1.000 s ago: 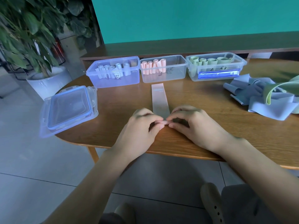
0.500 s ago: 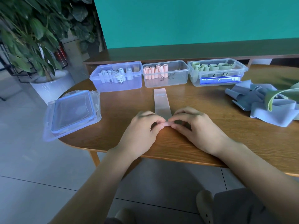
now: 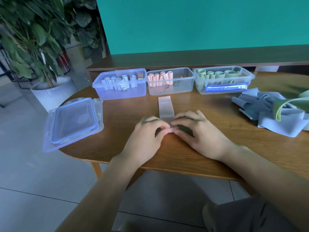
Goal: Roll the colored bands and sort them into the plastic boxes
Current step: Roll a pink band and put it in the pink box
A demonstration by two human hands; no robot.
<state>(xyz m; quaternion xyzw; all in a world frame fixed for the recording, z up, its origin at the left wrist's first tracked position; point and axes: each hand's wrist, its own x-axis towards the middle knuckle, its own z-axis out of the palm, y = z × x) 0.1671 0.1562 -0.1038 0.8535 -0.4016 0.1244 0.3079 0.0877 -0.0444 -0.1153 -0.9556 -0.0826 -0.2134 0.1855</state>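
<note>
While handwritten box labels [image 3: 175, 84] blur (unreadable), both hands [image 3: 170, 129] pinch the pink band's [image 3: 166, 108] rolled end.

Two bare forearms with no sleeves, watch or rings; dark grey trousers [image 3: 247, 215] cover the lap beneath them.

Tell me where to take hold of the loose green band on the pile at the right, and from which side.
Grip the green band at the raised arch of its loop, coming from above and the table's near side. There it stands up on edge above the grey-blue bands, so fingers could probably pinch its thin strip without dragging the others. Its far end runs out of view at the right.
</note>
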